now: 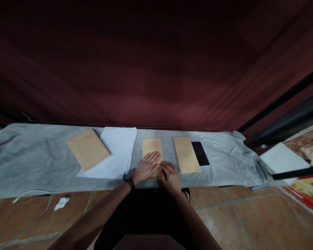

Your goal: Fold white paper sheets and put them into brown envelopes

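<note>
A brown paper envelope (151, 144) lies on the grey cloth in front of me. My left hand (148, 167) presses flat on its lower half, fingers stretched out; a dark band is round that wrist. At the envelope's lower right edge is my right hand (170, 176), its fingers bent and closed on the edge, with the fingertips partly hidden. To the right rests a small stack of brown envelopes (187, 155), partly over a dark-screened phone (201, 153). On the left, more brown envelopes (88, 149) overlap white paper sheets (119, 147).
The grey cloth (232, 159) covers a long narrow surface against a dark red backdrop (156, 90). A white cable (39, 191) hangs over the front left edge above a tiled floor (253, 215). Dark bars and a white board (284, 158) stand at the right.
</note>
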`<act>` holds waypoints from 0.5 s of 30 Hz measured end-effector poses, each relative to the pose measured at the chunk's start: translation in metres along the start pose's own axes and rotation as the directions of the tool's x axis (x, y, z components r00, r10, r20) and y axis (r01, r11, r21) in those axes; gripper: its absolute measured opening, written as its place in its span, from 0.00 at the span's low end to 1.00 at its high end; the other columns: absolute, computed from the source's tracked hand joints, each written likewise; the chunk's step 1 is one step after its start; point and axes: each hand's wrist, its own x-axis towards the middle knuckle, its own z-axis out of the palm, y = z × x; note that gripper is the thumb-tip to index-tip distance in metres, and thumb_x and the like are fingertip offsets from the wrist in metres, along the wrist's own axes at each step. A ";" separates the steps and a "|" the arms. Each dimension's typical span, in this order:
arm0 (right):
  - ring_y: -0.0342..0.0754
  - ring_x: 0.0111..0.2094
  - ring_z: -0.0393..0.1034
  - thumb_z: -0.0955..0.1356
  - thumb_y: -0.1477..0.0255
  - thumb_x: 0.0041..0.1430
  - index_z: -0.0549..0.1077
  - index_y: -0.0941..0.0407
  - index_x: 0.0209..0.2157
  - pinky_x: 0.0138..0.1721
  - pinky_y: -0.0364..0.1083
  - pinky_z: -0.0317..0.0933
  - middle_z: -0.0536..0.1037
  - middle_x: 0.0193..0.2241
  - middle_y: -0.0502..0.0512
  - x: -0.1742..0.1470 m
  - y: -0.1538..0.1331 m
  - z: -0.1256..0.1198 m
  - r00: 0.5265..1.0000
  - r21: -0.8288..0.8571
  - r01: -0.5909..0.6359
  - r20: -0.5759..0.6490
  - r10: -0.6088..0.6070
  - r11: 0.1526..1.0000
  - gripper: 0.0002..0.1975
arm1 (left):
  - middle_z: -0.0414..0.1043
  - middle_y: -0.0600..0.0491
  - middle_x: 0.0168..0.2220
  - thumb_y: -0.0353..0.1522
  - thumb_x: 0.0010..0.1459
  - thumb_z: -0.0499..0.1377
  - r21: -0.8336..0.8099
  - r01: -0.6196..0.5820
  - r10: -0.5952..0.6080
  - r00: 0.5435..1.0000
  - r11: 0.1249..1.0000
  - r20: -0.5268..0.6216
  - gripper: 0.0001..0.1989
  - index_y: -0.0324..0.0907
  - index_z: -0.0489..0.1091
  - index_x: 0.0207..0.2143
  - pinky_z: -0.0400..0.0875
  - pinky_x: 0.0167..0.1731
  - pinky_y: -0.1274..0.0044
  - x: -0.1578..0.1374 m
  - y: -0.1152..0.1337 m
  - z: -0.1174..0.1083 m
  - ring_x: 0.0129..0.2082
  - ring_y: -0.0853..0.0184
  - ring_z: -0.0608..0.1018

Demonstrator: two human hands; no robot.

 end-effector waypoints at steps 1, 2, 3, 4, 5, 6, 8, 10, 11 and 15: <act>0.52 0.59 0.68 0.63 0.74 0.65 0.72 0.54 0.56 0.64 0.58 0.57 0.76 0.56 0.60 0.000 0.002 -0.002 1.000 0.012 0.005 0.018 -0.005 1.000 0.19 | 0.58 0.48 0.68 0.37 0.69 0.49 -0.043 0.002 -0.002 1.000 0.999 0.000 0.24 0.44 0.61 0.66 0.48 0.69 0.65 -0.011 0.004 -0.001 0.69 0.63 0.59; 0.53 0.60 0.67 0.64 0.73 0.66 0.72 0.54 0.56 0.64 0.59 0.57 0.75 0.56 0.60 -0.001 0.003 -0.004 0.999 0.028 0.013 0.040 -0.014 1.000 0.18 | 0.59 0.48 0.68 0.37 0.69 0.50 -0.086 0.006 -0.006 1.000 0.996 0.000 0.24 0.45 0.61 0.66 0.49 0.69 0.65 -0.022 0.007 -0.002 0.69 0.63 0.59; 0.53 0.60 0.67 0.64 0.71 0.66 0.72 0.54 0.56 0.65 0.59 0.56 0.75 0.57 0.60 -0.001 0.005 -0.006 0.997 0.048 0.025 0.065 -0.028 0.999 0.18 | 0.59 0.49 0.68 0.38 0.69 0.51 -0.123 0.012 -0.012 1.000 0.992 0.003 0.24 0.46 0.62 0.65 0.50 0.69 0.65 -0.032 0.010 -0.004 0.69 0.63 0.60; 0.53 0.60 0.66 0.65 0.70 0.66 0.72 0.54 0.56 0.65 0.59 0.56 0.74 0.57 0.60 -0.001 0.007 -0.008 0.995 0.069 0.039 0.092 -0.045 0.997 0.17 | 0.60 0.49 0.67 0.39 0.68 0.52 -0.154 0.020 -0.019 1.000 0.988 0.006 0.24 0.46 0.62 0.65 0.52 0.68 0.65 -0.042 0.011 -0.006 0.68 0.63 0.61; 0.52 0.61 0.66 0.66 0.69 0.66 0.72 0.53 0.56 0.65 0.59 0.56 0.74 0.58 0.59 -0.001 0.009 -0.010 0.991 0.087 0.051 0.116 -0.061 0.995 0.17 | 0.61 0.49 0.67 0.39 0.68 0.53 -0.177 0.032 -0.031 0.999 0.984 0.005 0.24 0.46 0.63 0.64 0.53 0.68 0.65 -0.051 0.013 -0.007 0.68 0.63 0.62; 0.52 0.61 0.66 0.67 0.69 0.65 0.72 0.52 0.55 0.65 0.59 0.56 0.74 0.58 0.58 -0.001 0.010 -0.012 0.988 0.101 0.059 0.133 -0.073 0.993 0.17 | 0.63 0.49 0.66 0.39 0.68 0.54 -0.192 0.045 -0.046 0.999 0.980 0.000 0.23 0.46 0.64 0.64 0.54 0.68 0.65 -0.058 0.014 -0.009 0.67 0.63 0.63; 0.52 0.60 0.66 0.67 0.69 0.65 0.73 0.51 0.55 0.65 0.59 0.56 0.74 0.58 0.57 -0.001 0.011 -0.013 0.988 0.109 0.061 0.136 -0.076 0.992 0.16 | 0.65 0.49 0.64 0.37 0.69 0.53 -0.205 0.074 -0.082 0.996 0.976 -0.033 0.21 0.46 0.66 0.62 0.55 0.67 0.64 -0.069 0.016 -0.009 0.66 0.63 0.65; 0.51 0.60 0.67 0.66 0.71 0.66 0.74 0.50 0.53 0.64 0.59 0.56 0.75 0.57 0.56 0.000 0.009 -0.011 0.993 0.097 0.048 0.107 -0.059 0.994 0.15 | 0.67 0.49 0.63 0.35 0.69 0.51 -0.203 0.096 -0.114 0.990 0.974 -0.079 0.20 0.46 0.68 0.61 0.57 0.67 0.63 -0.074 0.018 -0.007 0.65 0.63 0.66; 0.51 0.59 0.68 0.65 0.71 0.67 0.74 0.51 0.52 0.63 0.59 0.58 0.76 0.56 0.56 0.000 0.008 -0.010 0.995 0.087 0.037 0.087 -0.045 0.995 0.14 | 0.68 0.49 0.63 0.34 0.69 0.51 -0.196 0.104 -0.125 0.987 0.975 -0.100 0.19 0.46 0.68 0.60 0.58 0.66 0.63 -0.075 0.020 -0.006 0.65 0.62 0.67; 0.51 0.56 0.70 0.63 0.73 0.68 0.75 0.52 0.51 0.59 0.57 0.62 0.77 0.53 0.57 0.001 0.002 -0.003 1.000 0.027 -0.008 0.025 0.007 1.000 0.14 | 0.71 0.49 0.60 0.30 0.68 0.51 -0.148 0.134 -0.160 0.972 0.980 -0.174 0.19 0.45 0.70 0.58 0.60 0.65 0.63 -0.073 0.024 0.003 0.63 0.61 0.69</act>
